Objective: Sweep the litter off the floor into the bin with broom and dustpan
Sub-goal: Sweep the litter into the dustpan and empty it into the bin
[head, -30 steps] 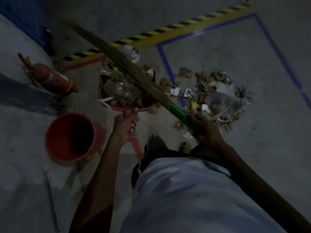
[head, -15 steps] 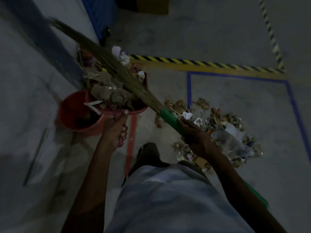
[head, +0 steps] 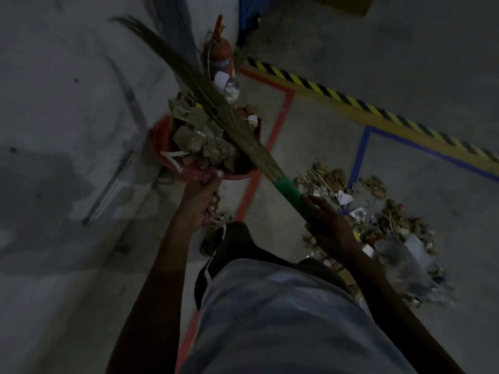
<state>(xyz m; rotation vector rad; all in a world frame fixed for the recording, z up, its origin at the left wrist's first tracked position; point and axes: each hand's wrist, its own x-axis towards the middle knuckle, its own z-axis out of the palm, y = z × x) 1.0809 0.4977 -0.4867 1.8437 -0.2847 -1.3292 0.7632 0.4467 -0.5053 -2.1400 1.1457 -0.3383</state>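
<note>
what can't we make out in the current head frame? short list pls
- Bin: head view, only a red rim shows; the loaded dustpan covers its opening and inside.
- Dustpan handle: wrapped by the left hand.
- Broom handle end: hidden past the right hand and arm.
- Fire extinguisher label: too dark and small to read.
- Litter pile: motion-blurred at its right side.

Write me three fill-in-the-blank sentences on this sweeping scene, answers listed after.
The left hand holds a loaded red ____.
The right hand grips the broom at its ____ sleeve.
A pile of litter lies on the floor to the person's ____.

Answers: dustpan; green; right
</note>
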